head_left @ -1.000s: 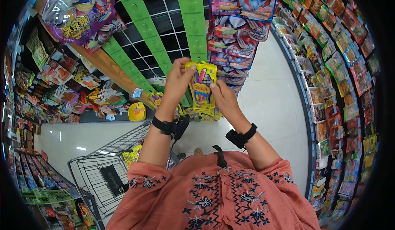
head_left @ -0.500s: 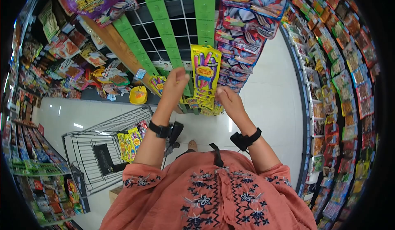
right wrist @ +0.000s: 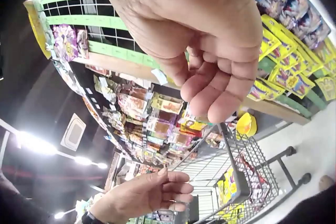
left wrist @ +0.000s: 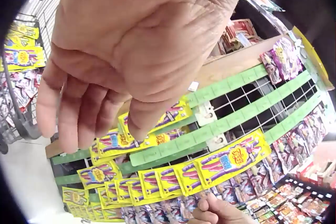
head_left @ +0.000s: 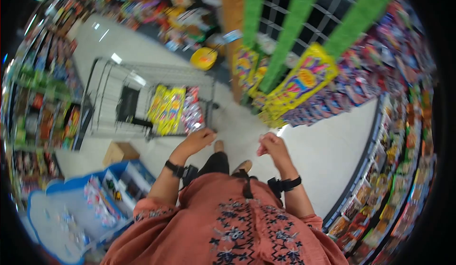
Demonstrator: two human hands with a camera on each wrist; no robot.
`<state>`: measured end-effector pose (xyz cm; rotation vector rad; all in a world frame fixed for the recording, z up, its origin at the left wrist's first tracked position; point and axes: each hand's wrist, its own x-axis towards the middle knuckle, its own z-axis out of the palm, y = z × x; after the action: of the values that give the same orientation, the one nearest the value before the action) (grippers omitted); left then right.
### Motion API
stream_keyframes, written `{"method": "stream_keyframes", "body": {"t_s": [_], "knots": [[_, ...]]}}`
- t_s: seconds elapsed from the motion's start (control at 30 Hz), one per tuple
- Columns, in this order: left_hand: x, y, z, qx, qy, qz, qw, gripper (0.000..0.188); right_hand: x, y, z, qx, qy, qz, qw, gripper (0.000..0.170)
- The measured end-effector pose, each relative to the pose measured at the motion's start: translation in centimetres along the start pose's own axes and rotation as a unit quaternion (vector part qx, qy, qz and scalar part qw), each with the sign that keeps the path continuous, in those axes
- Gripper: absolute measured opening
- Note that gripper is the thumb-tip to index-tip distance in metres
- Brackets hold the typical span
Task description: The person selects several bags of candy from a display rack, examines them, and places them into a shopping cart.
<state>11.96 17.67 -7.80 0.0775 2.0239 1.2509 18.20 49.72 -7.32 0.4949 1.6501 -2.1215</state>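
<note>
In the head view my left hand (head_left: pixel 197 142) hovers in front of my body, near the cart's close end. The left wrist view shows this hand (left wrist: pixel 121 50) with its fingers relaxed and nothing in them. My right hand (head_left: pixel 274 147) is held a little to the right, its fingers loosely curled and empty in the right wrist view. Beyond it, yellow candy packets (head_left: pixel 304 81) hang in an overlapping row from a green strip (head_left: pixel 290 32), apart from both hands. Inside the metal shopping cart (head_left: pixel 100 92) lie several yellow packets (head_left: pixel 168 109) and a red-silver packet (head_left: pixel 192 111).
Red-and-blue packets (head_left: pixel 351 82) hang right of the yellow row. A yellow basket (head_left: pixel 203 59) sits by the shelf's wooden post (head_left: pixel 231 13). A cardboard box (head_left: pixel 120 152) and a blue-edged display bin (head_left: pixel 52 203) stand at lower left. Stocked shelves (head_left: pixel 403 170) curve along the right.
Both hands let go of the hanging yellow packet and drew back toward my body. The head view has swung left, bringing the cart nearer the middle and the blue-edged bin into sight.
</note>
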Motion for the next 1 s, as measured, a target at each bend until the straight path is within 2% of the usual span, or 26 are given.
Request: {"method": "stream_keyframes", "body": {"t_s": [0.2,0.3,0.37,0.43,0.53,0.6,0.63,0.73,0.77,0.83,0.9,1.0], "knots": [[-2.0,-2.9,-2.7,-0.039,0.043,-0.034,0.998,0.043,2.4,-0.4,4.6,-0.040,-0.033,0.029,0.998,0.015],[-1.2,-4.5,-5.9,-0.060,0.062,-0.055,0.995,0.045,4.5,-1.4,7.0,-0.043,-0.034,0.049,0.997,0.019],[-0.6,-4.8,-9.0,-0.116,0.064,-0.069,0.989,0.045,6.3,-1.4,8.9,-0.059,-0.033,0.066,0.995,0.019],[1.0,-6.8,-12.6,-0.130,0.107,-0.079,0.983,0.041,8.1,-1.0,11.1,-0.068,-0.032,0.083,0.994,0.019],[4.7,-10.8,-19.4,-0.131,0.137,-0.089,0.978,0.039,10.8,-0.5,14.2,-0.083,-0.036,0.110,0.990,0.020],[7.7,-15.0,-23.7,-0.219,0.154,-0.073,0.961,0.034,12.6,-0.2,16.7,-0.100,-0.041,0.133,0.985,0.020],[9.6,-18.1,-26.1,-0.167,0.137,-0.032,0.976,0.031,13.4,-0.1,17.8,-0.110,-0.042,0.140,0.983,0.020],[15.2,-28.5,-30.7,-0.016,0.189,0.029,0.981,0.029,15.5,0.8,20.2,-0.116,-0.033,0.161,0.980,0.020],[17.2,-31.3,-31.7,0.020,0.218,0.009,0.976,0.028,16.0,0.7,20.9,-0.115,-0.023,0.169,0.979,0.020],[18.9,-31.4,-32.7,0.066,0.246,-0.071,0.964,0.030,16.9,1.1,21.7,-0.118,-0.008,0.179,0.977,0.021],[19.3,-31.4,-32.9,0.089,0.246,-0.193,0.946,0.034,17.6,1.7,22.1,-0.122,0.011,0.189,0.974,0.020],[20.8,-35.3,-30.8,0.132,0.237,-0.175,0.947,0.044,18.2,2.4,22.5,-0.140,0.041,0.210,0.967,0.020]]}}
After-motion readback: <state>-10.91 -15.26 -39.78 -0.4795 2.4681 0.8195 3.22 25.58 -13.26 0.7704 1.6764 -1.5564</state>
